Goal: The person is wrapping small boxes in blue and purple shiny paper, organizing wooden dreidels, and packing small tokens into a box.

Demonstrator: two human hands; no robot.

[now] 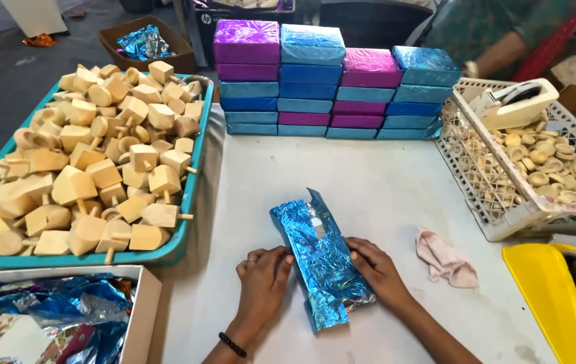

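I am looking down at a pale table [396,182]. My left hand [264,280] and my right hand [377,268] press in on the two long sides of a box wrapped in shiny blue foil [320,259], which lies at the near middle of the table. My fingers [273,257] curl against the foil and pinch it between both hands; my fingertips under the wrap are hidden. A loose flap of foil sticks up at the far end, so the box beneath is hard to make out.

To my left, a teal tray [190,195] is heaped with wooden spinning tops. Behind, foil-wrapped boxes [331,81] stand stacked in blue and purple. To my right sits a white crate [483,195] of small wooden pieces, a pink cloth [444,259], and a yellow tape dispenser [557,296], cut off by the edge.
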